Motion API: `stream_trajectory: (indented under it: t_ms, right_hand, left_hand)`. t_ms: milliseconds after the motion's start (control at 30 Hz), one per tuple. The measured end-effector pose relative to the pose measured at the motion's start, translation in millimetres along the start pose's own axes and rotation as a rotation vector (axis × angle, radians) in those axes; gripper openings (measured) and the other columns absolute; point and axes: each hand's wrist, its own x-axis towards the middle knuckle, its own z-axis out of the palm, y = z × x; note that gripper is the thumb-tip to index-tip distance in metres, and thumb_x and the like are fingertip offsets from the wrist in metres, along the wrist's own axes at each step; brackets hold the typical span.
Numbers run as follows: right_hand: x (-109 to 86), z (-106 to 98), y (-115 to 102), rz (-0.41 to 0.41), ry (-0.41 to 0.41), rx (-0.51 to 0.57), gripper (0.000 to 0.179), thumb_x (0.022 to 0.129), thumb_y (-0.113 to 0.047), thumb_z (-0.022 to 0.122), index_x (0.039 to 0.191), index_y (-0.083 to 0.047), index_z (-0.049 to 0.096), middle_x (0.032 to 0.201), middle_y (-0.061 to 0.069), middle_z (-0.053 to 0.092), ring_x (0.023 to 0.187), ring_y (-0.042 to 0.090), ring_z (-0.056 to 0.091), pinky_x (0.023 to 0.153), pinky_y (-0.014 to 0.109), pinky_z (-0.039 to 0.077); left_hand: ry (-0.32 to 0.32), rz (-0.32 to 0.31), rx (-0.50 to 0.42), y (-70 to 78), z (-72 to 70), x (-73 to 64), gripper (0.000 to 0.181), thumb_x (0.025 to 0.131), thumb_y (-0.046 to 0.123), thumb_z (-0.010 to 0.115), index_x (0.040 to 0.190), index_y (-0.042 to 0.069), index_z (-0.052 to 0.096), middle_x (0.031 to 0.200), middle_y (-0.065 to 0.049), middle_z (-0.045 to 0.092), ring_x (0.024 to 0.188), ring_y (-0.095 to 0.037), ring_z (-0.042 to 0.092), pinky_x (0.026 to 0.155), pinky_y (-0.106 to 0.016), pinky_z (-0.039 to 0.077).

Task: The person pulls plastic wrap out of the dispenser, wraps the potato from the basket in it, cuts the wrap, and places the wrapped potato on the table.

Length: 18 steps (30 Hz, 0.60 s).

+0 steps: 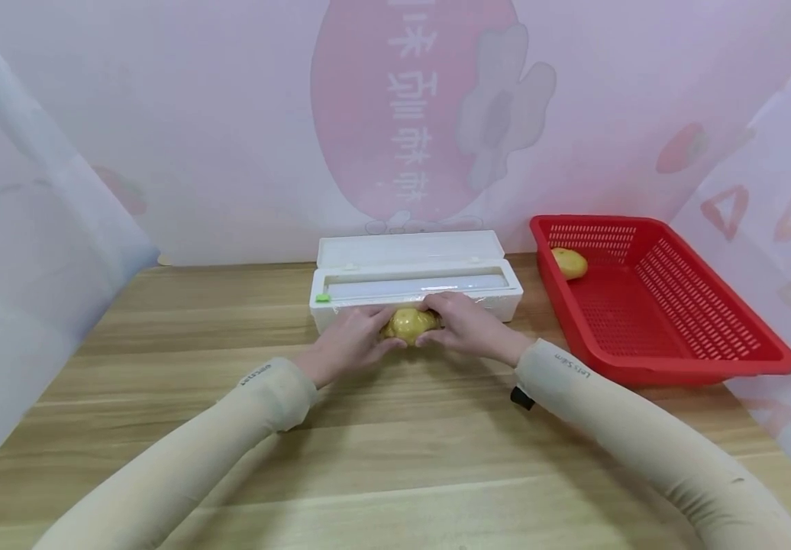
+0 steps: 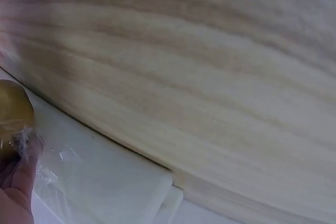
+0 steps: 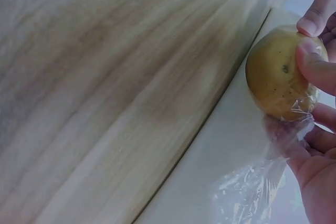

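Both hands hold a yellow potato (image 1: 409, 326) between them, right in front of a white cling film dispenser (image 1: 411, 250). From the left, my left hand (image 1: 353, 340) grips it with thumb and fingers. My right hand (image 1: 469, 328) grips its other side, thumb toward me. Clear cling film (image 3: 247, 195) covers part of the potato and bunches by the fingers in the right wrist view. The dispenser's lid stands raised at the back, showing the film roll (image 1: 412, 287) inside. A green slider (image 1: 323, 298) sits at its left front corner.
A red plastic basket (image 1: 694, 367) stands on the right, with another potato (image 1: 569, 263) lying at its left inner side. The wooden table (image 1: 395, 458) runs back to a printed pale wall covering (image 1: 230, 137). Similar covering hangs along both sides.
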Motion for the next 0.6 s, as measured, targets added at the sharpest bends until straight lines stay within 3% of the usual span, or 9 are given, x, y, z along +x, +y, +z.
stream_trajectory:
  t_ms: [400,600]
  right_hand:
    - [2.0,4.7,1.4,0.023,-0.053,0.016,0.041,0.084,-0.030,0.079,0.109,-0.001,0.065,0.093,0.000,0.064,0.080,0.013,0.056,0.073,0.028,0.048]
    - [-1.9,6.7,0.3,0.061,-0.088,-0.022,0.042,0.090,-0.031,0.073,0.119,-0.004,0.064,0.095,-0.002,0.064,0.081,0.012,0.055,0.074,0.028,0.049]
  left_hand:
    - [-0.051,-0.066,-0.048,-5.7,2.0,-3.1,0.050,0.089,0.024,0.075,0.127,-0.006,0.060,0.108,-0.019,0.069,0.090,-0.026,0.068,0.076,-0.037,0.055]
    - [-0.090,-0.062,-0.030,-4.5,1.5,-1.3,0.034,0.092,0.025,0.072,0.112,-0.002,0.066,0.089,-0.009,0.068,0.070,-0.015,0.060,0.063,-0.030,0.051]
